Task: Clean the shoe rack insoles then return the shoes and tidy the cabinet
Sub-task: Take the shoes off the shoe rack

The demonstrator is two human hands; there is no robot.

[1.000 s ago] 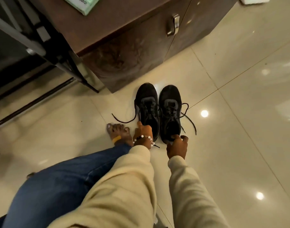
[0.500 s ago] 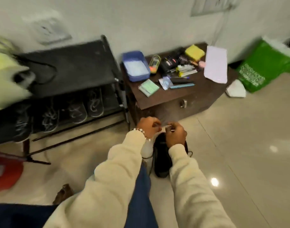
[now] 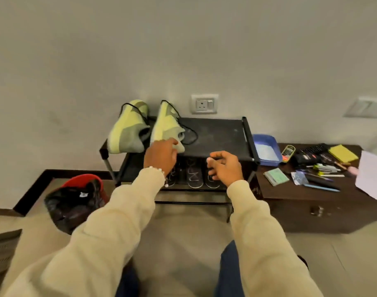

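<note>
Two green shoes [image 3: 144, 127] blurred; left hand [image 3: 160, 156] fingers hide right one's heel, grasp unclear; right hand [image 3: 225, 167] released.
</note>
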